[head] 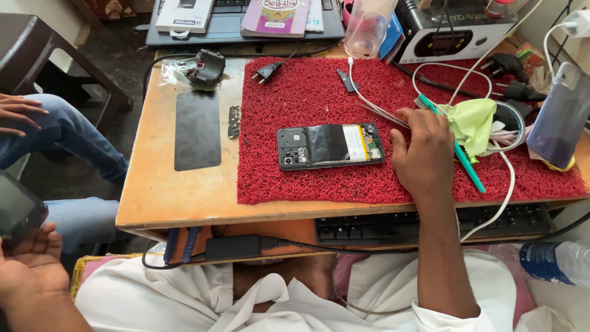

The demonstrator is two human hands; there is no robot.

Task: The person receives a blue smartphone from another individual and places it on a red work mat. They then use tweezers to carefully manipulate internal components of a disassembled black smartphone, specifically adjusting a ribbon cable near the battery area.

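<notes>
The right hand (425, 146) was laid palm-down on the red mat (319, 92), fingers loosely curled, nothing gripped; fingertips were set by the white wires (375, 107), approx. touching them. The phone (330, 146), back cover off, was lain flat mid-mat, prob. so small parts would not roll or slip. It was placed just left of the right hand, close to the thumb but apart. A teal tool (461, 154) and green cloth (473, 120) were kept just right of that hand, within easy reach. The left hand (27, 261) was held off the tabletop (178, 197) at lower left, palm up and open, with a dark phone-like device (18, 209) resting on it. A black panel (197, 130) was lain on bare wood left of the mat.
</notes>
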